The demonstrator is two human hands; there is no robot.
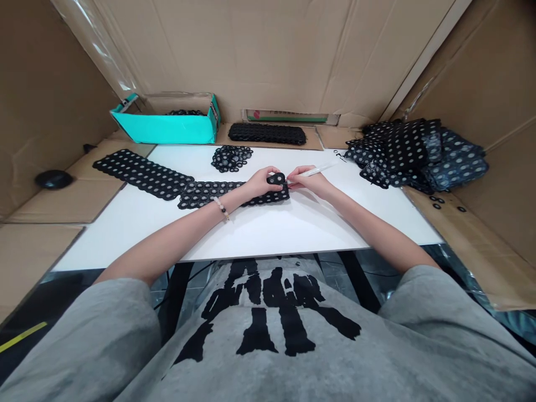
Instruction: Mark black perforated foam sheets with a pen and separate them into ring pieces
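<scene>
Dotted black strip (209, 194): lies on the white tabletop, near its middle, with its right end curled up under the left hand.
Left hand (263, 183): thumb and fingers pinch the strip's curled end; a beaded bracelet (221, 209) circles the wrist.
Right hand (307, 180): fingers grasp a white pen-like tool (321, 169), its tip beside the curled end; whether it touches cannot be told.
Second dotted strip (142, 174): slants to the left, its near end meeting the first strip, its far end over cardboard.
Black rings (231, 158): piled loosely on the white tabletop (234, 237), beyond the strip.
Black stack (267, 134): rests on cardboard behind the pile.
Teal box (163, 129): open-topped, at the back left, dark pieces inside.
Dotted sheets (410, 148): heaped at the right, over the tabletop's edge.
Stray rings (436, 206): on cardboard below that heap.
Black rounded object (53, 179): on cardboard, far left.
Cardboard walls (251, 56): surround the work at back and sides.
</scene>
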